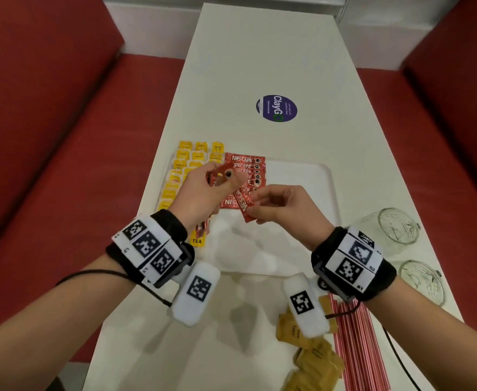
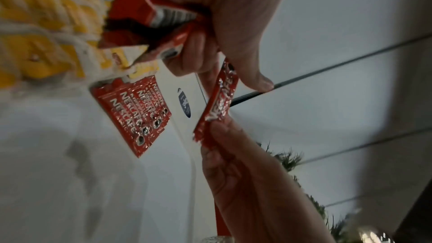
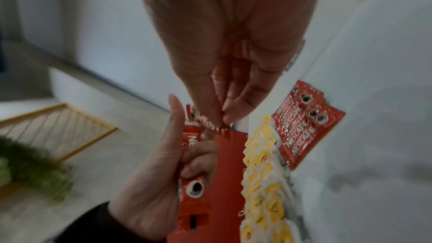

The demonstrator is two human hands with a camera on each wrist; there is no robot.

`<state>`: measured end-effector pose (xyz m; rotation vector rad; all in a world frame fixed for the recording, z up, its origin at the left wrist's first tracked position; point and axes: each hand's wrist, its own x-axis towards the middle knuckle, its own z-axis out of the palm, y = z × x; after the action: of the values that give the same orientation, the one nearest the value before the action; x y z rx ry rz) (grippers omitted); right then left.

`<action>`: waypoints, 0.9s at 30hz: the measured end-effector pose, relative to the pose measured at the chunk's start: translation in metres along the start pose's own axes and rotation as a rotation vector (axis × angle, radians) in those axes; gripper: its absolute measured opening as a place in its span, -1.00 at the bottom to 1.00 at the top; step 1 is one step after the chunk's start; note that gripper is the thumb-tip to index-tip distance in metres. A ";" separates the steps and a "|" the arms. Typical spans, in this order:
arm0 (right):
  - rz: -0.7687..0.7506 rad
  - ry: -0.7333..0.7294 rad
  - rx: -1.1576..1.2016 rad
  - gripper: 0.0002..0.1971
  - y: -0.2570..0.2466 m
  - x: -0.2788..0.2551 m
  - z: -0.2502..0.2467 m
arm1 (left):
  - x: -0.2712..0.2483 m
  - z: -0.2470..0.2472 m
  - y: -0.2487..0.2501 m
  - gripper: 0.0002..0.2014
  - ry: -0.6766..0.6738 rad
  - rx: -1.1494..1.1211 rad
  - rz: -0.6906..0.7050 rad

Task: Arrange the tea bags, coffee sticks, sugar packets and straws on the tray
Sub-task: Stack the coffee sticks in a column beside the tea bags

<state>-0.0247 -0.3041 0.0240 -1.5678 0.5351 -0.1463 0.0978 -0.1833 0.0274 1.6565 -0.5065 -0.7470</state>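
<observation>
A white tray (image 1: 302, 182) lies on the table. Yellow tea bags (image 1: 180, 170) fill its left side in rows. To their right lies a column of red coffee sticks (image 1: 248, 165). Above these, my left hand (image 1: 217, 176) grips a small bundle of coffee sticks (image 2: 158, 16). My right hand (image 1: 255, 203) pinches the lower end of a single coffee stick (image 1: 244, 206); its upper end reaches my left thumb (image 2: 257, 73). Brown sugar packets (image 1: 310, 356) and red straws (image 1: 353, 334) lie on the table near me, partly hidden by my right wrist.
Two glass jars (image 1: 395, 227) (image 1: 420, 280) lie at the table's right edge. A round purple sticker (image 1: 276, 108) marks the table beyond the tray. Red bench seats (image 1: 62, 165) flank the table. The tray's right half is bare.
</observation>
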 end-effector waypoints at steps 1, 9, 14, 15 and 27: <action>0.016 0.016 0.067 -0.87 0.000 0.001 0.001 | 0.002 0.003 0.003 -0.60 -0.041 0.077 -0.005; 0.093 0.059 0.100 -0.79 0.007 0.008 -0.002 | 0.008 -0.001 0.002 -0.91 -0.182 0.381 0.092; -0.065 0.161 -0.002 -0.85 0.003 0.013 -0.016 | 0.017 -0.003 -0.005 -0.92 -0.253 0.584 0.100; -0.076 0.171 -0.032 -0.89 0.004 0.013 -0.017 | 0.017 -0.004 -0.006 -0.92 -0.229 0.533 0.106; 0.010 0.116 -0.371 -0.89 0.026 0.025 -0.008 | 0.021 -0.026 -0.019 -0.90 -0.115 0.631 0.013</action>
<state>-0.0120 -0.3215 -0.0061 -1.9252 0.6901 -0.1360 0.1299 -0.1756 0.0078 2.1930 -0.8995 -0.7166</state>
